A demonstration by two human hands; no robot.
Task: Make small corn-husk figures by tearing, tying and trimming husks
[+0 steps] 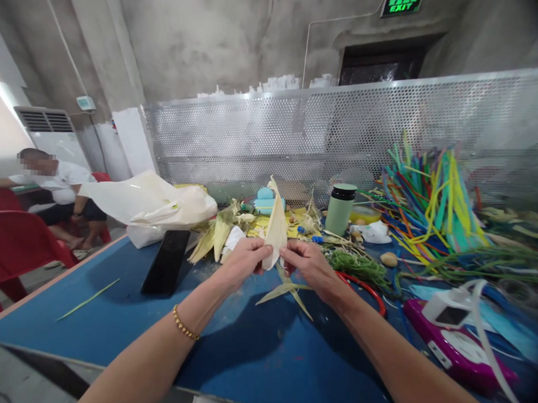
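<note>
Left of centre, a black phone [166, 262] lies on the blue table [112, 331]. At mid-frame, the left hand [244, 261] pinches one lower edge of an upright pale husk [276, 225], the right hand [308, 264] pinching the other. Right of centre stands a green bottle [340, 213]; lower right, a purple power strip [450, 347].

Free passage over near blue tabletop [257, 355]; obstacles: black smartphone [166, 262] left, purple power strip [463, 348] right, green tumbler [339, 213] ahead.

Shiny bracelet [182, 326] of round gold-coloured beads, strung close, circling left wrist [202, 310]; both forearms [146, 350] bare.
</note>
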